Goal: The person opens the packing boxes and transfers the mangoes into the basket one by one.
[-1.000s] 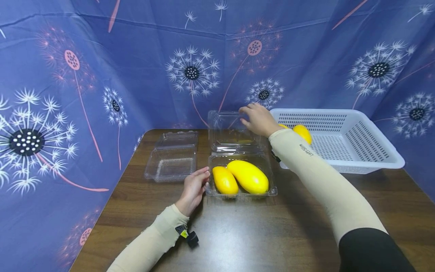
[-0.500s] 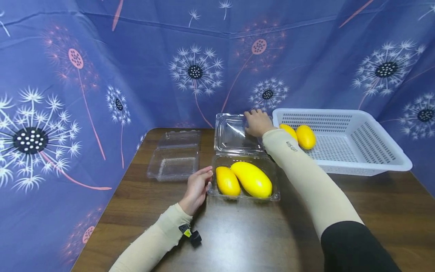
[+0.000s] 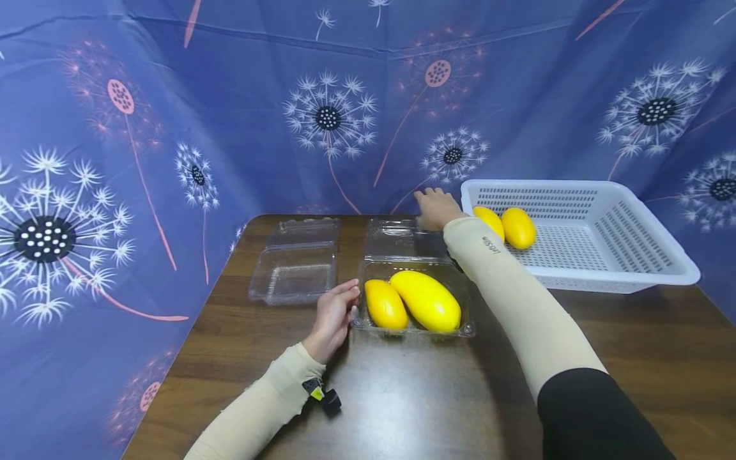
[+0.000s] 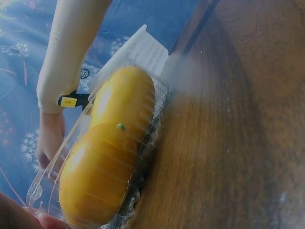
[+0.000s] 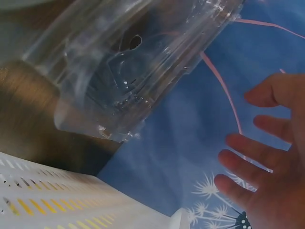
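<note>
A clear plastic clamshell container point(image 3: 414, 331) lies with its lid point(image 3: 391, 237) folded back behind it. Two yellow mangoes, a smaller one point(image 3: 385, 305) on the left and a bigger one point(image 3: 427, 300) on the right, sit inside the base. My left hand point(image 3: 333, 317) holds the base's left edge between thumb and fingers; in the left wrist view its fingertips point(image 4: 50, 222) meet the rim. Beyond the lid's right side is my right hand point(image 3: 436, 207). The right wrist view shows that hand's fingers point(image 5: 250, 150) spread, apart from the lid and holding nothing.
A second clear container point(image 3: 296, 275) lies unfolded on the wooden table point(image 3: 402, 396) to the left. At the back right stands a white slotted basket point(image 3: 609, 279) with two mangoes point(image 3: 519, 228) at its left end. A blue patterned cloth point(image 3: 230, 115) hangs behind.
The container's lid has tipped back from upright to lying behind the base. My right hand has moved slightly down with it and come off the lid. My left hand stays at the container's edge.
</note>
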### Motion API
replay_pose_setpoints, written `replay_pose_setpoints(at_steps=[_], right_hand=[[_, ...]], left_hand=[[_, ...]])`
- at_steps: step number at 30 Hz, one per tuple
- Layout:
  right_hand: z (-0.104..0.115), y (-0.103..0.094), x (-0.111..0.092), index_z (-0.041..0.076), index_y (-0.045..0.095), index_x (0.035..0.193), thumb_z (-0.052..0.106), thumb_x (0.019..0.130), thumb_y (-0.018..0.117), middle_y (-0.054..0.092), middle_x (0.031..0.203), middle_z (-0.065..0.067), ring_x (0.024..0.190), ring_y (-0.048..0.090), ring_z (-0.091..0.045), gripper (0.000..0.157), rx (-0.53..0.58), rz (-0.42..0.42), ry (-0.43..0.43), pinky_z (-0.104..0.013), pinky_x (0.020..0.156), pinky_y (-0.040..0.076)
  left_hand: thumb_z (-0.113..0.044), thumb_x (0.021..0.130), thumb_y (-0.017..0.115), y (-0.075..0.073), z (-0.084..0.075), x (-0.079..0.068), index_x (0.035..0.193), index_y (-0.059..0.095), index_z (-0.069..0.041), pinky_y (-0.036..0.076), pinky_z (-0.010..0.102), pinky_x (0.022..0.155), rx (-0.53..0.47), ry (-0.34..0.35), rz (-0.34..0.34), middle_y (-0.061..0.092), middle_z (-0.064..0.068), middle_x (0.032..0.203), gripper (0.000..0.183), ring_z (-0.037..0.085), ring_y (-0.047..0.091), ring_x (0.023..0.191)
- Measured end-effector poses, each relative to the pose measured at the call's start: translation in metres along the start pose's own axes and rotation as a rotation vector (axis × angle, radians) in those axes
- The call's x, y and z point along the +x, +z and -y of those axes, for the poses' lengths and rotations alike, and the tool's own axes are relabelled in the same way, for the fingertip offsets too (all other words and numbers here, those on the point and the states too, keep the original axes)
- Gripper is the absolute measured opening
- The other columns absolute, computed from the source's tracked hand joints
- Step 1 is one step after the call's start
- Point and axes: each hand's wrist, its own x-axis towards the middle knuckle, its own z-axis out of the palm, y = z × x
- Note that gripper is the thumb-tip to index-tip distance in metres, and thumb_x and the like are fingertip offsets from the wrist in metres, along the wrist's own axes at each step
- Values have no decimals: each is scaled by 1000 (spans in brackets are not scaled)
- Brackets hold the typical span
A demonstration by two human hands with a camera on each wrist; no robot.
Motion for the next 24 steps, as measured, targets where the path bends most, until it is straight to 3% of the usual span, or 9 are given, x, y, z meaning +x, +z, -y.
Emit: replay_pose_setpoints(at_steps=[9, 15, 19, 24], right_hand=[[-2, -6, -13, 0, 38, 146, 24, 94, 59, 42, 146, -25, 134, 37, -44, 61, 29, -33, -25, -58, 112, 32], [-4, -17, -27, 1, 44, 142, 21, 94, 56, 44, 145, -24, 136, 37, -43, 54, 148, -81, -73, -57, 115, 29], [-2, -30, -39, 2, 49, 139, 19, 95, 55, 51, 139, -22, 133, 40, -40, 47, 216, -122, -98, -55, 113, 33], [5, -40, -55, 4, 48, 140, 21, 97, 55, 52, 137, -20, 130, 43, -38, 47, 244, -113, -111, -55, 111, 35]], left_hand=[[-1, 94, 55, 1, -1, -2, 126, 57, 8, 34, 9, 43, -7, 11, -14, 52, -3, 76, 34, 2, 44, 57], [0, 93, 55, 1, 0, -1, 126, 57, 9, 34, 9, 44, -27, 5, -29, 53, -3, 76, 34, 2, 45, 59], [0, 93, 55, 2, 1, -1, 126, 57, 9, 34, 9, 44, -35, 9, -26, 52, -3, 76, 34, 2, 45, 59], [0, 93, 54, 3, 0, -1, 126, 57, 8, 33, 9, 44, -32, 10, -28, 52, -2, 77, 35, 3, 45, 60]])
